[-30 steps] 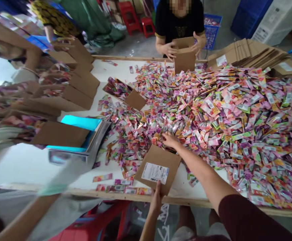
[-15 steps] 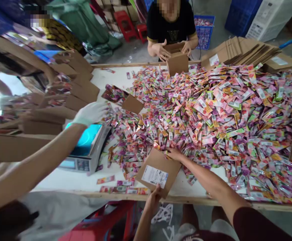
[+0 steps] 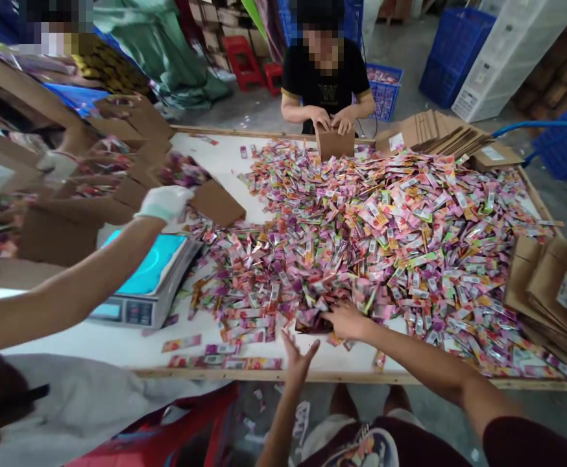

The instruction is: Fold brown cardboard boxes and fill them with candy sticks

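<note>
In the head view, a wide heap of small, shiny plastic sachets in pink, purple, orange and green (image 3: 400, 220) covers most of the white-topped bench with wooden edges (image 3: 215, 152). The person's right hand (image 3: 346, 321) reaches to the near border of this heap, and its fingers are partly covered by a dense bunch of sachets (image 3: 313, 318); I cannot tell if they grip some of them. The left hand (image 3: 299, 358) is just beside this bunch, with thumb and fingers spread apart, and nothing is seen in it.

About the progress, I judge that one part is done. At the left, several open brown cardboard boxes (image 3: 57, 233) already contain sachets, and a co-worker's white-gloved hand (image 3: 164, 202) is at one more box with a brown open flap (image 3: 218, 202), also with sachets inside. The grey electronic scale with a bright blue plate (image 3: 150, 263) stands near that arm.

Much seems to be left: the loose heap is large, and flattened brown cartons lie in a stack at the far edge (image 3: 434, 130) and in another at the right (image 3: 551, 279). Across the bench, another person handles an upright brown carton (image 3: 336, 144); its contents are not visible.
</note>
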The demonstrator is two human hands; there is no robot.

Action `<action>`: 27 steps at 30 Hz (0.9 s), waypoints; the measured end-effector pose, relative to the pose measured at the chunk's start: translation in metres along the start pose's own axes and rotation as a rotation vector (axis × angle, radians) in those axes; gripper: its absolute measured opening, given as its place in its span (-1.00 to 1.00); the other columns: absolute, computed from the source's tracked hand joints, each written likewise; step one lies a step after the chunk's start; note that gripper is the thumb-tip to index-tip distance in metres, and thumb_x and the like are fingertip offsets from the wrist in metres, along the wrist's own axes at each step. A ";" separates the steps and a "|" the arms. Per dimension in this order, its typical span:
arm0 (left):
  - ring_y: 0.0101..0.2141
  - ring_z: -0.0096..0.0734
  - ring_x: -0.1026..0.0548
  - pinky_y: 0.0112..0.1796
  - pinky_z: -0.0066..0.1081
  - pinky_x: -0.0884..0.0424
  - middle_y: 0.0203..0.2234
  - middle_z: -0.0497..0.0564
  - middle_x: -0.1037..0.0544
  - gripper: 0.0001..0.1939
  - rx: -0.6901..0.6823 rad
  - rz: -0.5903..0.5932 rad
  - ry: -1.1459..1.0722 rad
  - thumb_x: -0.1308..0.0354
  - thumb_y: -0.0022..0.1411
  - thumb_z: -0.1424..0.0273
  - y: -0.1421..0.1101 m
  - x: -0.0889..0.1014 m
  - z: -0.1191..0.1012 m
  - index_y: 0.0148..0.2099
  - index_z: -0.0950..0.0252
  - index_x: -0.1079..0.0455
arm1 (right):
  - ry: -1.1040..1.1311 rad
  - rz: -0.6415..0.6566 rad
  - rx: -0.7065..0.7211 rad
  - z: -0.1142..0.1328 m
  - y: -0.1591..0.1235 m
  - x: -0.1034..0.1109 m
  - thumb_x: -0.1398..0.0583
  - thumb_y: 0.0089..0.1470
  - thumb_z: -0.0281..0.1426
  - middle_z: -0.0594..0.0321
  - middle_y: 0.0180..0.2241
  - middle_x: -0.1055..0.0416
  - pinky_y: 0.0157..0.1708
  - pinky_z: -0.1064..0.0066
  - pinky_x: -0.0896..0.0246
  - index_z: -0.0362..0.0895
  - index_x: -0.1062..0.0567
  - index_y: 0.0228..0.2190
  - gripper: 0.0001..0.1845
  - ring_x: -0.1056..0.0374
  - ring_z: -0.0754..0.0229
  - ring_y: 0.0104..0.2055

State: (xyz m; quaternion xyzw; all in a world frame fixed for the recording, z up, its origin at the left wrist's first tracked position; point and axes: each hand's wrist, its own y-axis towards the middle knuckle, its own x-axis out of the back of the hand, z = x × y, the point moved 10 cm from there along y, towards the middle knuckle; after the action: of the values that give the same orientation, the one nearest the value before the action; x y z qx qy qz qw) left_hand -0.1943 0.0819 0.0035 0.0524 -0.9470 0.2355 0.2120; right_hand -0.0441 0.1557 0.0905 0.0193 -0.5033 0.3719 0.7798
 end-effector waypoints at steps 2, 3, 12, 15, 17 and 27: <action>0.45 -0.02 -0.12 0.35 -0.01 -0.19 0.39 0.19 -0.30 -0.06 -0.199 -0.085 -0.014 -0.45 0.12 0.12 0.000 0.022 -0.040 0.45 0.12 -0.15 | 0.071 0.095 0.031 0.001 0.003 -0.025 -0.33 0.04 -0.51 0.04 -0.08 -0.62 0.07 0.19 -0.33 -0.08 -0.67 -0.06 -0.61 -0.49 -0.08 0.01; 0.48 0.01 -0.02 0.38 0.01 -0.09 0.44 0.22 -0.21 -0.04 -0.320 -0.078 0.054 -0.43 0.12 0.11 -0.001 0.027 -0.064 0.47 0.17 -0.13 | 0.097 0.117 0.050 0.003 0.002 -0.032 -0.36 0.03 -0.49 0.03 -0.08 -0.63 0.08 0.19 -0.34 -0.10 -0.69 -0.08 -0.63 -0.51 -0.09 -0.01; 0.22 0.10 -0.43 0.32 0.08 -0.22 0.14 0.25 -0.56 -0.63 -0.548 0.383 0.530 -0.19 0.23 0.43 0.004 -0.051 -0.113 0.06 0.22 -0.62 | 0.244 -0.358 0.110 -0.009 -0.097 0.045 -0.06 0.32 -0.48 0.15 0.19 -0.47 0.30 0.10 -0.19 0.09 -0.59 0.12 -0.51 -0.36 0.03 0.23; 0.14 0.10 -0.51 0.29 0.02 -0.28 0.03 0.26 -0.63 -0.63 -0.479 0.466 0.400 -0.29 0.11 0.44 0.007 -0.078 -0.103 0.00 0.20 -0.64 | 0.267 -0.701 -0.181 -0.058 -0.141 0.050 -0.15 0.34 -0.18 0.07 0.43 -0.12 0.41 -0.16 0.04 0.04 -0.27 0.39 -0.35 -0.01 -0.15 0.47; 0.12 0.06 -0.52 0.29 -0.05 -0.29 -0.02 0.21 -0.66 -0.70 -0.417 0.499 0.284 -0.32 0.07 0.42 0.012 -0.083 -0.102 -0.10 0.17 -0.63 | 0.283 -0.749 -0.303 -0.072 -0.145 0.025 -0.28 0.20 -0.02 -0.07 0.47 0.01 0.41 -0.25 0.08 -0.09 -0.05 0.47 0.00 0.12 -0.26 0.51; -0.02 -0.03 -0.54 0.02 -0.15 -0.45 -0.10 0.18 -0.59 -0.69 -0.269 -0.129 0.286 -0.22 0.17 0.25 0.029 0.051 -0.078 -0.07 0.25 -0.49 | 0.062 -0.347 0.112 -0.010 -0.015 -0.005 -0.22 0.22 -0.52 -0.02 0.34 -0.30 0.43 0.09 -0.04 -0.19 -0.55 0.17 -0.51 -0.11 0.00 0.45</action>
State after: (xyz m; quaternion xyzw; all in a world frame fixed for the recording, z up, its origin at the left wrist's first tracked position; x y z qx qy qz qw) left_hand -0.2164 0.1447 0.0751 0.0502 -0.9249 0.0978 0.3641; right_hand -0.0282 0.1460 0.0865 0.1378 -0.4468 0.2598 0.8449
